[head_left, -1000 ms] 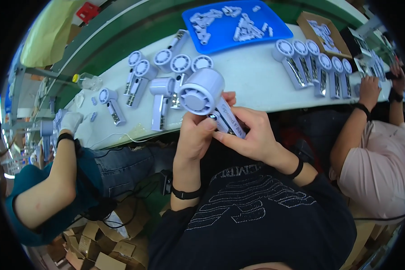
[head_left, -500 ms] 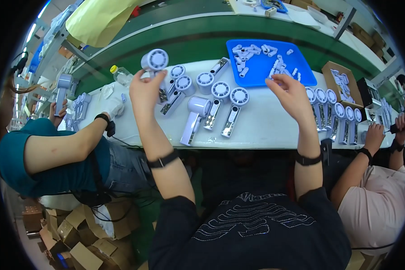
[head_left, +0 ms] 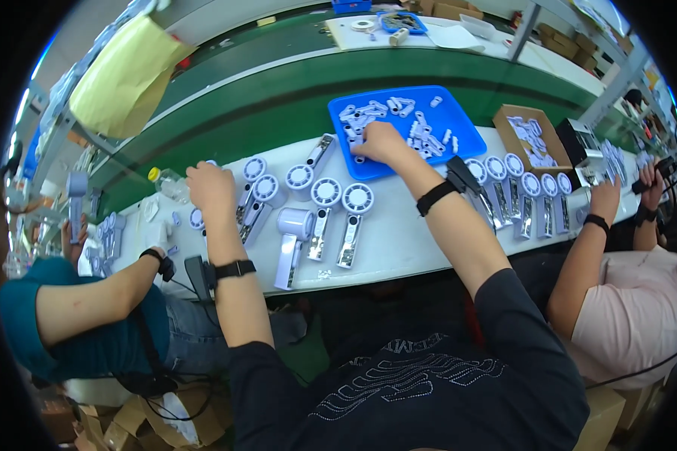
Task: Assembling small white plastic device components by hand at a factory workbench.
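My left hand [head_left: 212, 186] is closed, fingers bent, at the left end of a group of lilac handheld fans; its fingertips are hidden. Just above its knuckles the rim of a handheld fan [head_left: 212, 162] shows, the rest covered by the hand. Another fan head [head_left: 195, 219] peeks out left of my wrist. To the right lie several fans with round grilles and exposed inner handles, and one fan [head_left: 295, 222] with its handle cover on. My right hand [head_left: 384, 143] reaches into the blue tray [head_left: 459, 124], fingers pinched on a small lilac plastic part [head_left: 359, 158] at its near-left side.
More fans [head_left: 530, 185] lie in rows on the right, by a cardboard box [head_left: 553, 143] of lilac parts. A clear bottle [head_left: 169, 184] with a yellow cap stands at the left. Co-workers sit on both sides, their arms over the table [head_left: 406, 240].
My left hand has lowered with the fan, which is now mostly hidden behind it. My right hand has moved left and down into the tray. The whole view has shifted.
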Tool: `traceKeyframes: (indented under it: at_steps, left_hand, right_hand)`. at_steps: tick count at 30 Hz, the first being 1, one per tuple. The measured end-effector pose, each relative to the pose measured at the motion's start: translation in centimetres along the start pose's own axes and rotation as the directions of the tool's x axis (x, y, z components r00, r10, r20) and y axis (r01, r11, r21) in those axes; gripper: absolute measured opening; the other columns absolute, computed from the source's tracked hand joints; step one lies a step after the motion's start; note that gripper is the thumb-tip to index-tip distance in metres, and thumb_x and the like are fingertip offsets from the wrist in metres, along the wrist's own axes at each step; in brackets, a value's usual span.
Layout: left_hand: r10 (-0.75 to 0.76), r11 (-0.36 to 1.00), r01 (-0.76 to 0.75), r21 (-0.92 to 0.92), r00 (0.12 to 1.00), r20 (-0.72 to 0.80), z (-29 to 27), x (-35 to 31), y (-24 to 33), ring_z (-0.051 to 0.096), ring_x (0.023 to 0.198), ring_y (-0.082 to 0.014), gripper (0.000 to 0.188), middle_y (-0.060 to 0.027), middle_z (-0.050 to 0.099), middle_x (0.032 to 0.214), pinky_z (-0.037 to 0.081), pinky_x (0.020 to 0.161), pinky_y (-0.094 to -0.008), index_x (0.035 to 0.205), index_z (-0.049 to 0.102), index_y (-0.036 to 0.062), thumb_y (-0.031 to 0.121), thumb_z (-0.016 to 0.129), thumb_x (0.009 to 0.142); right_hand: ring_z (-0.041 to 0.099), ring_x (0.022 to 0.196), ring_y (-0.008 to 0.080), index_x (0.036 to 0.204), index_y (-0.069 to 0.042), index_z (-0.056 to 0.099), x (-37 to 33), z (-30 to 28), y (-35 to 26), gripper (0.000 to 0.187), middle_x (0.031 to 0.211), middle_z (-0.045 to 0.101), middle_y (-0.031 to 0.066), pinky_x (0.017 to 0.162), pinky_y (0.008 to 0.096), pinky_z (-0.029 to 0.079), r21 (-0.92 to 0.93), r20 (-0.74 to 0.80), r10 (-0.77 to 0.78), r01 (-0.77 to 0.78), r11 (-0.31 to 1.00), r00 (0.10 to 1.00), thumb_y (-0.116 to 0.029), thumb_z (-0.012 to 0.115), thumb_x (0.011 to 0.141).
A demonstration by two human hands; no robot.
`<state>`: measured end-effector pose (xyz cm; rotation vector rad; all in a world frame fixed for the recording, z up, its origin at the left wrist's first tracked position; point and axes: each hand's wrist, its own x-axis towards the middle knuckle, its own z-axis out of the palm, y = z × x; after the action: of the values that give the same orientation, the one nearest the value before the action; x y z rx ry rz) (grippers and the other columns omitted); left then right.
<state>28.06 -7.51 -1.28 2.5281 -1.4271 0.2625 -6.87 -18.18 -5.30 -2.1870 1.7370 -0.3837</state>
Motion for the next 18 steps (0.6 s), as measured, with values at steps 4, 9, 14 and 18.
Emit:
traceKeyframes:
  at_steps: [4, 9, 14, 18]
  left_hand:
    - [0.243, 0.953, -0.296, -0.063, 0.873, -0.422, -3.1, -3.3, 8.1, 0.068, 0.126, -0.0366, 0.041, -0.0222, 0.071, 0.133, 0.058, 0.101, -0.0497, 0.126, 0.075, 0.0029, 0.030, 0.077, 0.096]
    - [0.650, 0.338, -0.472, -0.814, 0.743, -0.160, -4.1, -8.4, 22.2, 0.067, 0.130, -0.0375, 0.042, -0.0196, 0.071, 0.140, 0.055, 0.109, -0.0476, 0.131, 0.074, 0.0021, 0.013, 0.075, 0.091]
    - [0.896, -0.040, -0.633, -0.773, 0.320, -0.309, 1.0, -15.3, 31.6, 0.068, 0.127, -0.0404, 0.055, -0.0213, 0.072, 0.137, 0.055, 0.109, -0.0474, 0.133, 0.073, 0.0029, 0.009, 0.083, 0.079]
    - [0.916, 0.211, -0.688, -0.694, 0.387, -0.105, 0.5, -17.9, 31.0, 0.067, 0.121, -0.0420, 0.058, -0.0215, 0.072, 0.128, 0.056, 0.106, -0.0493, 0.128, 0.072, -0.0006, 0.007, 0.088, 0.073]
  right_hand:
    - [0.077, 0.105, 0.0427, 0.111, -0.001, 0.081, -1.1, 0.2, -0.3, 0.045, 0.108, 0.079, 0.0263, 0.094, 0.0491, 0.062, -0.033, 0.036, -0.049, 0.050, 0.998, 0.998, -0.029, 0.091, 0.078]
    - [0.071, 0.097, 0.0332, 0.122, 0.000, 0.076, -15.2, -4.7, 0.2, 0.032, 0.116, 0.067, 0.0181, 0.085, 0.0412, 0.059, 0.278, -0.681, -0.020, 0.283, 0.918, 0.732, 0.000, 0.081, 0.090]
    - [0.067, 0.088, 0.0193, 0.118, 0.001, 0.078, -32.1, -4.0, 1.4, 0.029, 0.110, 0.067, 0.0114, 0.079, 0.0313, 0.056, 0.503, -0.656, 0.169, 0.259, 0.825, 0.736, 0.001, 0.086, 0.090]
    - [0.069, 0.092, 0.0208, 0.114, 0.000, 0.080, -38.1, -3.4, 1.9, 0.026, 0.113, 0.069, 0.0139, 0.081, 0.0322, 0.057, 0.676, -0.493, 0.220, 0.210, 0.707, 0.842, 0.003, 0.087, 0.089]
